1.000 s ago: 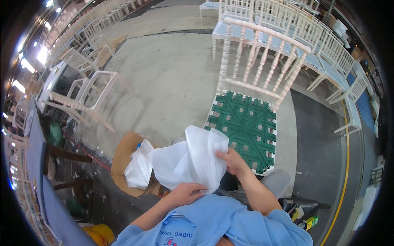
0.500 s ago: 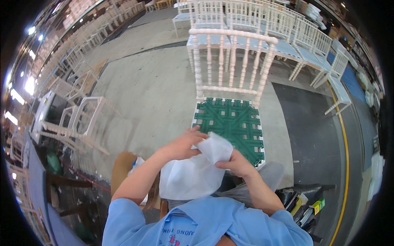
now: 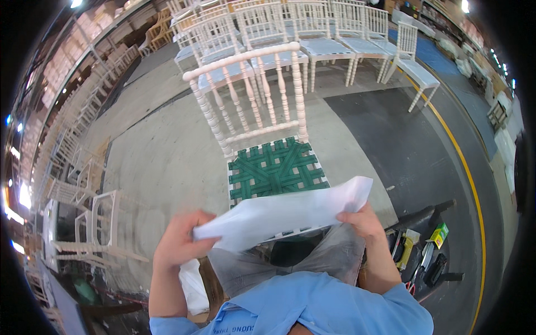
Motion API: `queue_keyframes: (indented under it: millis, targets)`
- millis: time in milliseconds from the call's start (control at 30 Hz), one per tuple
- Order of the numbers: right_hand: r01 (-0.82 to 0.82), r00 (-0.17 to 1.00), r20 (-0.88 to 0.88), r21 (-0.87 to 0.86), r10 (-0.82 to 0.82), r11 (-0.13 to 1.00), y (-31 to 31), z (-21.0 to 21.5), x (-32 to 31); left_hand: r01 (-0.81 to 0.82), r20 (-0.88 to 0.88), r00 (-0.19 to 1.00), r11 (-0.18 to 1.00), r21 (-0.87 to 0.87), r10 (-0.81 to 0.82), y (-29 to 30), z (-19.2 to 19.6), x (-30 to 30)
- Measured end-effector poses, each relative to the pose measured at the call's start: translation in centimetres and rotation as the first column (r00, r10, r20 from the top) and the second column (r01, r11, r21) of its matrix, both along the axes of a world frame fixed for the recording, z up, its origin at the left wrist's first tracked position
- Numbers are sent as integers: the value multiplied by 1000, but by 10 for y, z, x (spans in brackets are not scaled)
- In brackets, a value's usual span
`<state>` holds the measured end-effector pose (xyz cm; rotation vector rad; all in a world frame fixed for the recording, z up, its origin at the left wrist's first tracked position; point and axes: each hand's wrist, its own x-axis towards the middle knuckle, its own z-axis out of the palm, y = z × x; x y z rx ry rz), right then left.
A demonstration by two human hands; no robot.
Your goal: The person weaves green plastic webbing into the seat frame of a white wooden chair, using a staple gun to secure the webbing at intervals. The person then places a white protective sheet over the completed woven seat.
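A thin white sheet (image 3: pixel 290 211), soft like cloth, is stretched between my two hands above my lap. My left hand (image 3: pixel 187 237), slightly smeared by motion, grips its left end. The right end is pinched between the thumb and fingers of my right hand (image 3: pixel 362 219). Just beyond the sheet stands a white chair with a spindle back (image 3: pixel 251 95). Its seat is woven from green webbing straps (image 3: pixel 276 167) with gaps between them, and the sheet covers the view of the seat's near edge.
Rows of white spindle-back chairs (image 3: pixel 329 47) with pale seats stand across the back. More white chair frames (image 3: pixel 106 223) are at the left. At my right, a dark surface carries a yellow-handled tool (image 3: pixel 410 241) and a green-yellow box (image 3: pixel 439 234). White material (image 3: pixel 194 287) lies by my left leg.
The sheet, bunched and folded between close hands before, is now spread wide. My hands have moved apart, left and right. The view has turned, so the chair appears further left and tilted.
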<state>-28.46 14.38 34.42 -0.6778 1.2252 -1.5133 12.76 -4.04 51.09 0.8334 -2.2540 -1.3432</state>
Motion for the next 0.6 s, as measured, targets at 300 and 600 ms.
queue_keyframes:
  millis: [300, 600]
  targets:
    - [24, 996, -86, 87, -17, 996, 77, 12, -49, 57, 48, 996, 958, 281, -74, 25, -43, 31]
    - [163, 901, -421, 111, -102, 980, -53, 11, -76, -284, 132, 954, 950, 127, 267, -60, -70, -34]
